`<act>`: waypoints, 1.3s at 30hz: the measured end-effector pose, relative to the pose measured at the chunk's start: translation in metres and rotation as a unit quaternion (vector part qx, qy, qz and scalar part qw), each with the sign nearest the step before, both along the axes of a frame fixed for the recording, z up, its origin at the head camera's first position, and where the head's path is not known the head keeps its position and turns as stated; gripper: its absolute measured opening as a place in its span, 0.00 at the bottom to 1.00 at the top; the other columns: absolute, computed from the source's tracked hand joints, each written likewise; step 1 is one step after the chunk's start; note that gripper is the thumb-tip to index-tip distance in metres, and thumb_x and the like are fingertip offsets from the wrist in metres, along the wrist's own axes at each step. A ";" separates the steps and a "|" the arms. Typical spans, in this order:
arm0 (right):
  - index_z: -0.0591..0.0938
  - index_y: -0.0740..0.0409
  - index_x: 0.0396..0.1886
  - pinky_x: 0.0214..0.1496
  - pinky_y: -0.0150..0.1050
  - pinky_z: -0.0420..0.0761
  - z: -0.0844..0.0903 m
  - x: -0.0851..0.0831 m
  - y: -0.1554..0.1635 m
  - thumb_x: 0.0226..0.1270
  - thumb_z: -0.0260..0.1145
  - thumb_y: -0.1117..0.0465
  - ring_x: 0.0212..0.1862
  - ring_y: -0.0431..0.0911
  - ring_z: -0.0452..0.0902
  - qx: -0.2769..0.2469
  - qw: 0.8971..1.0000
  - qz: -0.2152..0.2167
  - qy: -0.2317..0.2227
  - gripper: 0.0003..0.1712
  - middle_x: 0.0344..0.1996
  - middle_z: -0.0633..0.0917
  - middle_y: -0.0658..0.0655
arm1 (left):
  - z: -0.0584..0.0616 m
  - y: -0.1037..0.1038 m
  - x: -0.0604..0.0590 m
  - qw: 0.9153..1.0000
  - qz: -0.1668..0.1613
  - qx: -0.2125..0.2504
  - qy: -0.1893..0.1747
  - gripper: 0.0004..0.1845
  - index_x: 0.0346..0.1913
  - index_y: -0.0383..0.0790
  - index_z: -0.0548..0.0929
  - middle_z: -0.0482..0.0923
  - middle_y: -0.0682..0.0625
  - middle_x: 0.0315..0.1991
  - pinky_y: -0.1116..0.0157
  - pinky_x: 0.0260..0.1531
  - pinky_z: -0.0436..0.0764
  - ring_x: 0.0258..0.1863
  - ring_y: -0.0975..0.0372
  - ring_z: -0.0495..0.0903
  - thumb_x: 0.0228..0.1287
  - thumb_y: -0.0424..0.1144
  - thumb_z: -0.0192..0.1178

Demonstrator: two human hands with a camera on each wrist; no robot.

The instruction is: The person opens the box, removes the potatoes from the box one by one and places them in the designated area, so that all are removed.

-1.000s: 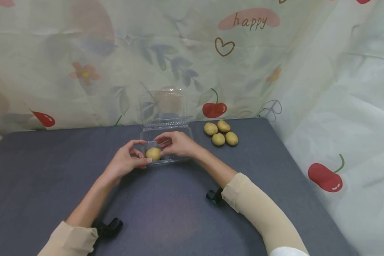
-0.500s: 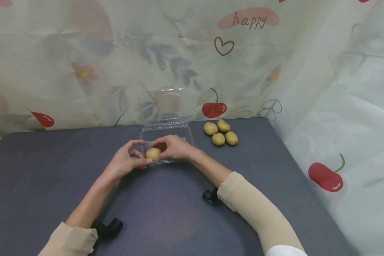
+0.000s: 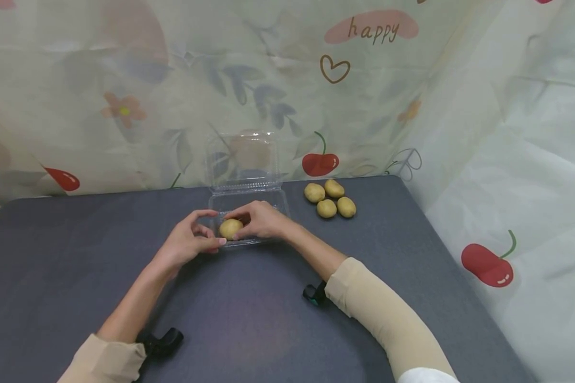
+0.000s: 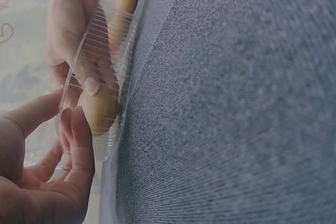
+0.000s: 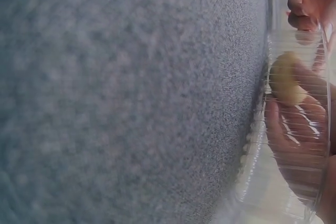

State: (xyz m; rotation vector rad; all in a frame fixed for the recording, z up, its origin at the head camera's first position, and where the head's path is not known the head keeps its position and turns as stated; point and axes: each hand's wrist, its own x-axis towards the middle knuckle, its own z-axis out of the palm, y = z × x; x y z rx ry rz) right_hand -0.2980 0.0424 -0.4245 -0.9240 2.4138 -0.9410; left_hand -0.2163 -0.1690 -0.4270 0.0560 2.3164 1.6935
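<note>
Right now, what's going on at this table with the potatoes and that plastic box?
A person is working at a grey table with an open clear clamshell box, its lid standing up at the back. The right hand holds a potato inside the box's tray, at its near left corner. The left hand grips the tray's edge beside it. Four more potatoes lie in a cluster on the table, right of the box.

Right hand [image 3: 261, 219] hides container [image 3: 249, 199] floor; potato [image 5: 284, 78] blurred through ribbed wall in right wrist view
</note>
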 end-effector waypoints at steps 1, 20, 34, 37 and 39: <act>0.81 0.51 0.62 0.46 0.28 0.81 0.000 0.000 0.000 0.59 0.77 0.57 0.49 0.38 0.83 -0.001 1.000 -0.003 -0.001 0.30 0.52 0.86 0.50 | 0.000 0.000 0.000 1.000 0.001 -0.001 0.000 0.40 0.73 0.40 0.62 0.79 0.44 0.30 0.57 0.42 0.86 0.35 0.49 0.84 0.62 0.37 0.71; 0.83 0.48 0.61 0.46 0.31 0.82 0.012 0.001 0.016 0.60 0.76 0.55 0.52 0.42 0.83 -0.041 0.997 -0.057 0.018 0.27 0.55 0.84 0.47 | 0.000 -0.001 0.000 1.000 0.007 -0.002 -0.006 0.41 0.73 0.40 0.61 0.79 0.45 0.30 0.56 0.40 0.87 0.32 0.53 0.85 0.61 0.37 0.71; 0.83 0.48 0.57 0.41 0.35 0.84 0.020 0.007 0.045 0.59 0.77 0.58 0.48 0.42 0.84 -0.085 0.990 -0.110 0.013 0.25 0.52 0.83 0.49 | -0.001 0.002 -0.001 1.000 0.005 0.011 -0.006 0.40 0.72 0.40 0.62 0.78 0.46 0.28 0.56 0.39 0.87 0.31 0.53 0.85 0.60 0.35 0.72; 0.83 0.49 0.58 0.42 0.36 0.84 0.020 0.008 0.049 0.58 0.77 0.58 0.48 0.43 0.83 -0.091 0.989 -0.117 0.017 0.26 0.51 0.83 0.50 | -0.001 0.001 0.000 1.000 0.006 0.009 -0.006 0.40 0.72 0.40 0.62 0.78 0.46 0.28 0.57 0.39 0.87 0.31 0.53 0.85 0.60 0.35 0.72; 0.82 0.49 0.58 0.43 0.36 0.84 0.020 0.008 0.051 0.58 0.77 0.59 0.49 0.44 0.83 -0.096 0.988 -0.118 0.018 0.26 0.51 0.83 0.51 | 0.000 0.001 0.000 1.000 0.007 0.005 -0.007 0.40 0.72 0.40 0.62 0.78 0.46 0.28 0.57 0.39 0.87 0.31 0.53 0.85 0.60 0.35 0.71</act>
